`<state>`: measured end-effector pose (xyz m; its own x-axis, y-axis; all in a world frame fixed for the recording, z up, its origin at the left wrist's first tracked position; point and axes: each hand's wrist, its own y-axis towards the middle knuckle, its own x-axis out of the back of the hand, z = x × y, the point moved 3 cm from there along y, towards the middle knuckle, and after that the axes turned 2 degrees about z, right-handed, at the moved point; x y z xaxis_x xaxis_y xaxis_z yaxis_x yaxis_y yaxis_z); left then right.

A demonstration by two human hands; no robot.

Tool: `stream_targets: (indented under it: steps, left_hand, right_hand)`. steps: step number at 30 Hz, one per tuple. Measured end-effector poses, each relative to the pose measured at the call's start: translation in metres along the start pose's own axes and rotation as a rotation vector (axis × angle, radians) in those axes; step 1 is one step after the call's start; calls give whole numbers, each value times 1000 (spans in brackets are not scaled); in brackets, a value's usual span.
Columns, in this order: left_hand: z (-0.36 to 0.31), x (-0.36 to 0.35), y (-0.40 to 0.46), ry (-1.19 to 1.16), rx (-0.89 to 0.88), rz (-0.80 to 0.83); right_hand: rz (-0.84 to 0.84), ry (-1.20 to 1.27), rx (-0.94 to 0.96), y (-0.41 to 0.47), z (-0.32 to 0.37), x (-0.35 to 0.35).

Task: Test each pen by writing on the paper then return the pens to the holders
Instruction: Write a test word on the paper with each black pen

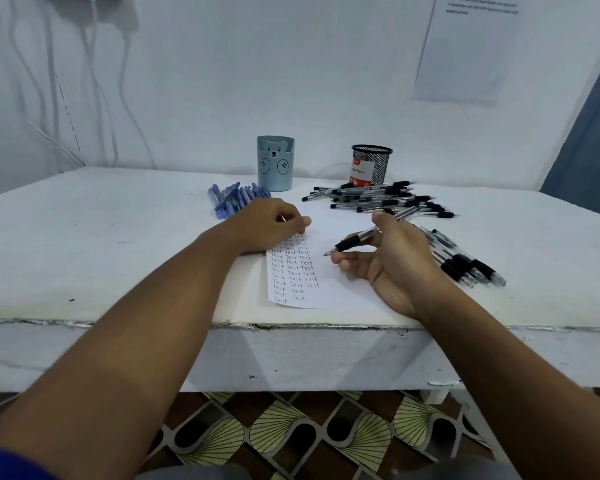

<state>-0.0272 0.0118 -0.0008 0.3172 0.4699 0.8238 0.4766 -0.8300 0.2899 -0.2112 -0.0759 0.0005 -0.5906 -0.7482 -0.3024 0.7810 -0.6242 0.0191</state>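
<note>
A white paper (329, 289) with columns of the handwritten word "Test" lies on the table. My left hand (267, 225) rests on the paper's upper left part with its fingers curled, holding nothing. My right hand (392, 258) holds a black-grip clear pen (364, 239) between thumb and fingers, its tip just above the paper's right side. Behind the paper stand a blue bear pen holder (275, 163) and a black mesh holder (371, 165). Blue pens (234, 199) lie left of the bear holder. Black pens lie in a heap (381, 199) and in a second group (465, 259) at the right.
The white table (101, 244) has a chipped front edge. A white wall stands behind with hanging cables (84, 91) at the left and a printed sheet (465, 46) at the upper right. Patterned floor shows below the table.
</note>
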Motion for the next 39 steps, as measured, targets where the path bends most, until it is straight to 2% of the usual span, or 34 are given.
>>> stream_targets:
  steps: [6,11,15,24,39]
  left_hand:
    - [1,0,0,7,0,1]
    - [-1,1,-2,-15,12,8]
    - [-2,1,-3,-24,18,12]
    - [-1,1,-3,-25,25,9]
    - [-4,1,-5,-28,42,14]
  right_hand:
    - [4,56,11,-1,1,-2]
    - [-130,-72,234,3,7,11]
    - [-231,-72,274,5,7,16]
    - [-218,261,202,3,7,17]
    - [-175,425,173,4,8,23]
